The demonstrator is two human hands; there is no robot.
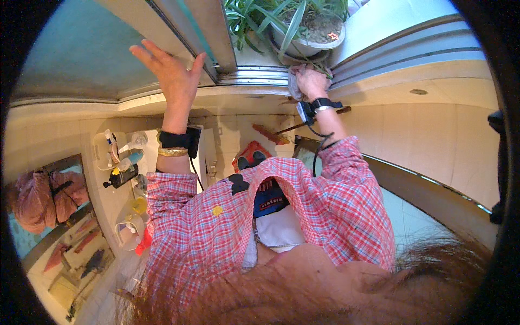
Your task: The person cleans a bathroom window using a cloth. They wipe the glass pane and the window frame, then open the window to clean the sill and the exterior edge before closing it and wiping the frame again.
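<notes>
My right hand [313, 83] is closed on a crumpled greyish cloth [294, 83] and presses it on the metal window track [260, 76], just below a potted plant. The white flowerpot [302, 45] stands on a saucer on the sill, and long green leaves [294, 26] spread from it; some hang down by my right hand. My left hand [174, 69] is raised with fingers apart, in front of the sliding window's frame [187, 40]. It holds nothing; whether the palm touches the frame or glass I cannot tell.
Bottles [124, 175] and small baskets [106, 150] stand at the left. A broom [271, 134] leans in the corner below, near a red mat [250, 156]. At the far left, pink cloth [36, 201] shows in a mirror-like panel. A ledge [406, 87] runs along the right.
</notes>
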